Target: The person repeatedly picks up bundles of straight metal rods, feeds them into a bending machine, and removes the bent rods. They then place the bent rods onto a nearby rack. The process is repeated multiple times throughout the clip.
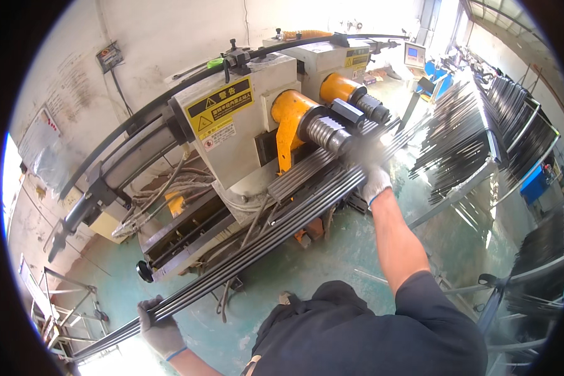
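Note:
A bundle of several long dark metal rods (247,252) runs slantwise from the lower left up to the bending machine (235,119). My left hand (160,329), in a pale work glove, is closed around the bundle near its lower left end. My right hand (376,182), gloved too, is closed on the rods farther up, close to the machine's grooved rollers (329,135); a blurred patch hides part of its fingers. More rods (304,175) lie side by side beneath the orange arm (288,135).
Racks at the right hold many dark rods (454,135). A control screen (413,54) stands at the far end. Hoses (163,194) and a curved black rail (138,106) are at the machine's left. A metal frame (66,307) stands at the lower left.

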{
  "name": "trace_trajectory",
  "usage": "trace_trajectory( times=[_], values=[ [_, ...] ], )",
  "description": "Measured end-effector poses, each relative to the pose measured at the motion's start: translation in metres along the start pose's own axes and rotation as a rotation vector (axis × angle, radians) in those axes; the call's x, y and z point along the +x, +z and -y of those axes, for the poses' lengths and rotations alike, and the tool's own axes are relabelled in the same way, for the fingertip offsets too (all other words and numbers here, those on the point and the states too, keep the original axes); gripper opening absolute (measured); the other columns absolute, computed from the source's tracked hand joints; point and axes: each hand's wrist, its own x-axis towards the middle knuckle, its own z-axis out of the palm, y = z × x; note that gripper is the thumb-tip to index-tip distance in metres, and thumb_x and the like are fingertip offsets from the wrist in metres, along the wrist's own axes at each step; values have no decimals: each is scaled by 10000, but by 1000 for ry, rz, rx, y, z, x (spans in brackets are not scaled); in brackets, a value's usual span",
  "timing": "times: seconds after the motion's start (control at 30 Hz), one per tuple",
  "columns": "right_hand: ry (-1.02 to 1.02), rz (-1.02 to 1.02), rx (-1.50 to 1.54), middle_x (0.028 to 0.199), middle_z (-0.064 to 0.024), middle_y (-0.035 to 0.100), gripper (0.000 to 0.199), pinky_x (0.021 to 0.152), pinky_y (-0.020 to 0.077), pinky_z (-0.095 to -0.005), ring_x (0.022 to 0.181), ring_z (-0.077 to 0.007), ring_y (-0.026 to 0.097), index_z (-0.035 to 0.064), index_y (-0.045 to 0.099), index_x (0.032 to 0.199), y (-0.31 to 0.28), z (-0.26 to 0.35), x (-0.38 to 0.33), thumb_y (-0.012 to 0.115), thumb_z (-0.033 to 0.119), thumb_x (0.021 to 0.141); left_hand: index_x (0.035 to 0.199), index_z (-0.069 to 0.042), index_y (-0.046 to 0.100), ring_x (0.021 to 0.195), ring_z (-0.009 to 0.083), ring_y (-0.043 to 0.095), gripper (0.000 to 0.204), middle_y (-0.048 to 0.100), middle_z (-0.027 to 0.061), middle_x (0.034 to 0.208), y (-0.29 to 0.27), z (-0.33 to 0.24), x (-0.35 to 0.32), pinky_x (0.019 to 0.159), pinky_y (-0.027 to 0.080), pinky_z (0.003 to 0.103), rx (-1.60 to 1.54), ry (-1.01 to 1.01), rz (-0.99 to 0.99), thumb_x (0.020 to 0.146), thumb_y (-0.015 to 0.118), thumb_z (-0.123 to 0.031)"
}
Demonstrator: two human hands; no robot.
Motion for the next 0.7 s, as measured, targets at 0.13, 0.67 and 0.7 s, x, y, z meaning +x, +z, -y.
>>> trace_trajectory(
  times=[0.13,0.67,0.7],
  values=[
    [-185,34,2,1102,-28,779,259,833,634,-410,926,-208,743,89,746,1231,28,6,33,690,309,1106,1157,9,701,1105,320,684,348,718,154,1111,38,35,24,1115,542,489,6,-79,50,1134,659,-336],
    [-87,38,-175,1156,-163,757,371,817,587,-433,949,-277,734,-15,697,1268,52,8,127,550,296,1127,1205,3,734,1142,317,727,345,774,143,1193,184,196,15,1071,589,474,-38,-376,-10,1123,667,-325],
    [-106,-10,-192,1161,-173,756,371,806,586,-433,941,-278,735,-23,693,1270,50,8,131,549,288,1127,1221,-2,736,1150,318,725,347,776,135,1204,200,206,10,1079,587,476,-33,-412,-21,1120,672,-328]
  ],
)
